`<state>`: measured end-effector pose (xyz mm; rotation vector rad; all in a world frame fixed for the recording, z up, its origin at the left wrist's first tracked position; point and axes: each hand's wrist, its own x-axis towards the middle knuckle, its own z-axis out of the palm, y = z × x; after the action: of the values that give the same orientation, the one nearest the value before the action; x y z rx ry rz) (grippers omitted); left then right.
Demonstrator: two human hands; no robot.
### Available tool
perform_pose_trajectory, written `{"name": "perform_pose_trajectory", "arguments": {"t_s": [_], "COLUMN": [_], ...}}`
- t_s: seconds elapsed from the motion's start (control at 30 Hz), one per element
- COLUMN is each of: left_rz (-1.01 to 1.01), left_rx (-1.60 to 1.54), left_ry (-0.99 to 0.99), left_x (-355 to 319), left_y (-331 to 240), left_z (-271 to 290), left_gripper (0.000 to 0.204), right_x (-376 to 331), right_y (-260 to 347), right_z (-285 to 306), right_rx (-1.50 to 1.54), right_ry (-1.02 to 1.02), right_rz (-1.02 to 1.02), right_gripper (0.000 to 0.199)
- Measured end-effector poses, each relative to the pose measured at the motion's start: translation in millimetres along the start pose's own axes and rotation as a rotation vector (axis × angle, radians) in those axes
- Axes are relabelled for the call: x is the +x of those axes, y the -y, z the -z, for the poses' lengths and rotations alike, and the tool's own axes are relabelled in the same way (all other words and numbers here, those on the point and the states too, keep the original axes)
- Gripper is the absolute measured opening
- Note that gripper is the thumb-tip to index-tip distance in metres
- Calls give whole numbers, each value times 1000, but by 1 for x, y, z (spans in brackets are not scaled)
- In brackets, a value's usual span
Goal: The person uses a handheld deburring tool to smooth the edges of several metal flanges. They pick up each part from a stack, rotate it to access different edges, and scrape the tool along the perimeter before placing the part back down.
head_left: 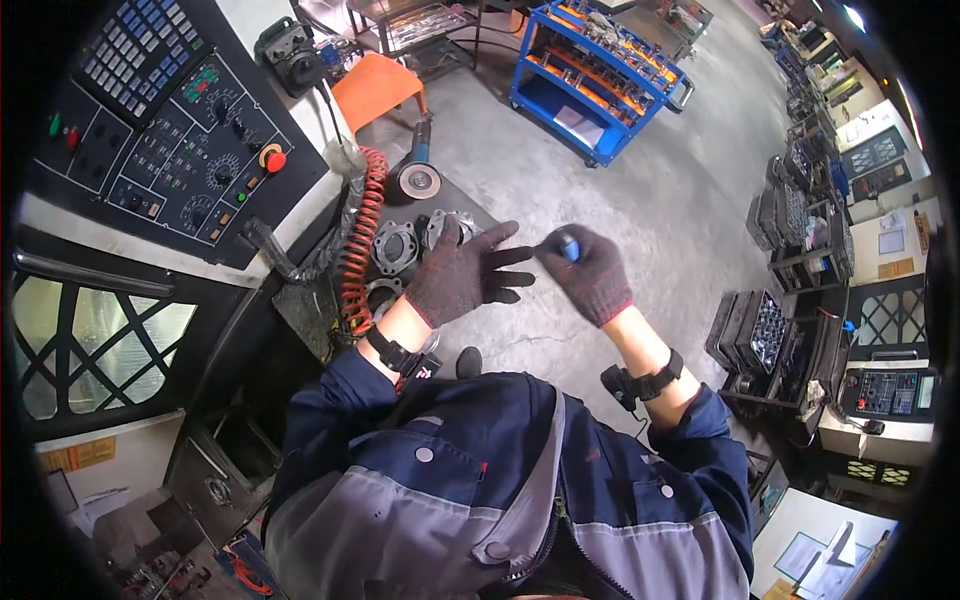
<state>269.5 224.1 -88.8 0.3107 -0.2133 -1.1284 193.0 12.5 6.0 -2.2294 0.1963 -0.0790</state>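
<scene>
My left hand, in a dark knitted glove, is held up with its fingers spread and nothing in it. Beside it, my right hand in a matching glove is closed on a small blue object. Only its rounded blue end shows; the fingers cover the rest. The fingertips of both hands come close together, and I cannot tell whether they touch. Behind my left hand, round metal flanged parts lie on a dark bench. An angle grinder rests at the bench's far end, disc up.
A red coiled hose hangs beside the bench, next to a machine control panel. An orange chair or stool stands beyond. Farther off is a blue tool cart. Racks of metal parts line the right side.
</scene>
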Motion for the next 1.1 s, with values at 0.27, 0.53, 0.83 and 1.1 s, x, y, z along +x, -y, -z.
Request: {"name": "perform_pose_trajectory", "arguments": {"t_s": [0.27,0.53,0.83,1.1], "left_rz": [-10,40,38,90], "left_rx": [132,89,-22,77], "left_ry": [-24,84,55,64], "left_x": [27,33,36,28], "left_y": [19,9,16,12], "left_z": [-33,-16,-24,-3], "left_gripper": [95,105,107,97], "right_x": [4,-2,-21,0], "right_y": [28,-9,-20,-54], "right_z": [-21,13,17,17], "right_rx": [-79,189,-58,-571], "right_ry": [202,-7,-181,-187], "right_rz": [-87,-268,-119,28], "right_gripper": [52,35,42,22]}}
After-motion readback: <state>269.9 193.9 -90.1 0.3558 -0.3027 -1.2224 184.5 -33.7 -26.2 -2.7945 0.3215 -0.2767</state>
